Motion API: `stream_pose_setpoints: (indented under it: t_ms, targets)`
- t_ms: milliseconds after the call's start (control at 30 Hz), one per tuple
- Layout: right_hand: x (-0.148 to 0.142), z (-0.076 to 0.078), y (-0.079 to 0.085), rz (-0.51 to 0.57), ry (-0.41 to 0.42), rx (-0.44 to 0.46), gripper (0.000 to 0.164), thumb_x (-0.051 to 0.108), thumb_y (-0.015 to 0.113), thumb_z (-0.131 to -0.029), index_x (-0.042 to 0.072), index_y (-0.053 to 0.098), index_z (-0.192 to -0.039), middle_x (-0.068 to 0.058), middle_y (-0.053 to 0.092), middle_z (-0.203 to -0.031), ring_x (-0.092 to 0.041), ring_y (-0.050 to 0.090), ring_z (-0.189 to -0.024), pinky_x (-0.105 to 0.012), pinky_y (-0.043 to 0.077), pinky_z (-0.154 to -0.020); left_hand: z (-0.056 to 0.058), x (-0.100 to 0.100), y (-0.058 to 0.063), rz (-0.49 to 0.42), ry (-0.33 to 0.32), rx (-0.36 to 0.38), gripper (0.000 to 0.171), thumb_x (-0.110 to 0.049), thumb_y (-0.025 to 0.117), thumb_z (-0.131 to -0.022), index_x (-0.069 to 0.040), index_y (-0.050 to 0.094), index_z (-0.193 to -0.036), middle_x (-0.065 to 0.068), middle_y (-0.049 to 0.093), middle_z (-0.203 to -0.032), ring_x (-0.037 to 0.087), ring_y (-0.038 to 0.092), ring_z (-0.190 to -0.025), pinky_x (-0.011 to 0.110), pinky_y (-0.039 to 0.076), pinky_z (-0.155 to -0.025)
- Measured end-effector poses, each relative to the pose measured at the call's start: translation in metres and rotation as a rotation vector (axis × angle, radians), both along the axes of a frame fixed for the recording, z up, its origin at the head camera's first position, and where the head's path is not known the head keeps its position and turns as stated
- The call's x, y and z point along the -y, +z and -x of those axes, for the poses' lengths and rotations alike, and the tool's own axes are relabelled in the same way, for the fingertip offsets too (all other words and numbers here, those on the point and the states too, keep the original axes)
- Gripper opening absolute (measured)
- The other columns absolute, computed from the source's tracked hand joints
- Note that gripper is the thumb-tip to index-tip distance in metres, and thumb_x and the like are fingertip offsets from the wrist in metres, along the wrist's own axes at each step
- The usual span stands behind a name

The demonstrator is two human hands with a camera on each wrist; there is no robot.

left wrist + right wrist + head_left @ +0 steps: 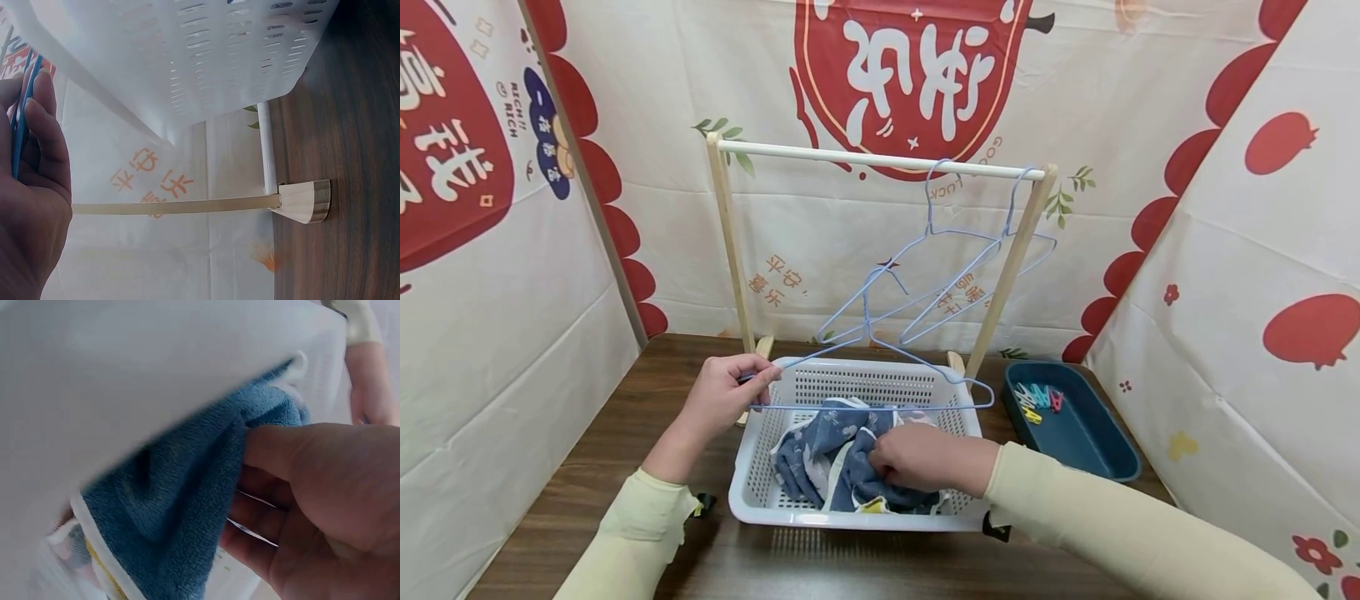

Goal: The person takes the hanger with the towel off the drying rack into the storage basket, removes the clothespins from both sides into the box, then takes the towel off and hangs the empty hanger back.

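In the head view my left hand (pixel 722 393) grips a light-blue wire hanger (pixel 868 327) by its left end, holding it over a white slotted plastic basket (pixel 805 519). The left wrist view shows the fingers and thumb pinching the blue wire. My right hand (pixel 925 457) is down in the basket, on a bunched blue towel (pixel 827 429) with white edging. Up close in the right wrist view, thumb and fingers pinch the fold of the terry cloth (pixel 187 469). Some fingertips are hidden behind the cloth.
Behind the basket stands a wooden rack with a white rail (pixel 820 156); two blue hangers (pixel 929 208) hang near its right end. A dark blue tray (pixel 1097 437) at the right holds several coloured clothespins (pixel 1040 397). Printed cloth walls enclose the brown table (pixel 617 425).
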State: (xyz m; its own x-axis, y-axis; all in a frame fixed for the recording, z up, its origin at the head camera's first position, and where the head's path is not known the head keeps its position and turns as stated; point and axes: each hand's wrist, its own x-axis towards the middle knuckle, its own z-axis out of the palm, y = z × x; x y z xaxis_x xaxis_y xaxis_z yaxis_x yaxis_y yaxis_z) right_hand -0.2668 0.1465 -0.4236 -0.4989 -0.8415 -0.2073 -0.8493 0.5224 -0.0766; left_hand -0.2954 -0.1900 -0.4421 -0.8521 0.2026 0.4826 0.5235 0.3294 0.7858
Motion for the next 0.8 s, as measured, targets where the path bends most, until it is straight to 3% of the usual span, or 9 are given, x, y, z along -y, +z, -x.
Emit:
stream_pose_setpoints:
  t_ms: [167,267,433,533,700,800]
  targets:
    - [-0.011,0.002,0.013,0.091,-0.08,0.153,0.01,0.011,0.078,-0.105,0.018,0.079,-0.098,0.012,0.069,-0.089,-0.002,0.058,-0.079,-0.023,0.054,-0.075,0.0,0.0,0.0,0.001,-0.002,-0.002,0.01,-0.012,0.079,-0.104,-0.01,0.08,-0.094,0.0,0.07,-0.07,0.018,0.064,-0.062,0.031,0.06,-0.057]
    - [-0.02,-0.001,0.023,0.145,-0.127,0.202,0.007,0.014,0.074,-0.108,0.015,0.079,-0.112,0.008,0.073,-0.102,-0.004,0.063,-0.089,-0.029,0.058,-0.083,-0.001,0.0,0.0,0.0,0.003,-0.005,0.009,-0.011,0.08,-0.104,-0.01,0.08,-0.094,0.0,0.069,-0.07,0.018,0.064,-0.062,0.031,0.06,-0.057]
    - [-0.04,-0.012,0.03,0.209,-0.28,0.198,0.033,0.022,0.071,-0.111,0.01,0.068,-0.142,-0.005,0.072,-0.134,-0.018,0.068,-0.122,-0.048,0.057,-0.107,-0.002,0.0,0.001,0.0,-0.001,-0.026,0.009,-0.01,0.079,-0.104,-0.01,0.08,-0.095,-0.002,0.07,-0.069,0.018,0.065,-0.06,0.031,0.06,-0.056]
    - [-0.051,-0.019,0.025,0.226,-0.387,0.111,0.046,0.026,0.073,-0.11,0.008,0.062,-0.151,-0.011,0.068,-0.147,-0.03,0.064,-0.136,-0.056,0.052,-0.115,-0.002,0.001,0.002,-0.008,-0.006,-0.042,0.01,-0.009,0.079,-0.104,-0.009,0.08,-0.095,-0.002,0.07,-0.069,0.018,0.065,-0.06,0.03,0.06,-0.055]
    - [-0.065,-0.03,0.009,0.189,-0.556,-0.135,0.06,0.035,0.076,-0.107,0.005,0.058,-0.156,-0.018,0.063,-0.153,-0.041,0.06,-0.14,-0.062,0.05,-0.115,-0.003,0.002,0.003,-0.025,-0.015,-0.058,0.01,-0.006,0.077,-0.104,-0.008,0.08,-0.095,-0.002,0.07,-0.068,0.018,0.065,-0.059,0.029,0.06,-0.056]
    - [-0.072,-0.034,-0.002,0.2,-0.655,-0.228,0.064,0.037,0.075,-0.107,0.001,0.056,-0.157,-0.024,0.06,-0.155,-0.045,0.058,-0.14,-0.064,0.05,-0.113,-0.003,0.002,0.003,-0.026,-0.02,-0.063,0.009,-0.005,0.077,-0.104,-0.006,0.08,-0.095,-0.001,0.07,-0.069,0.018,0.066,-0.059,0.029,0.061,-0.056]
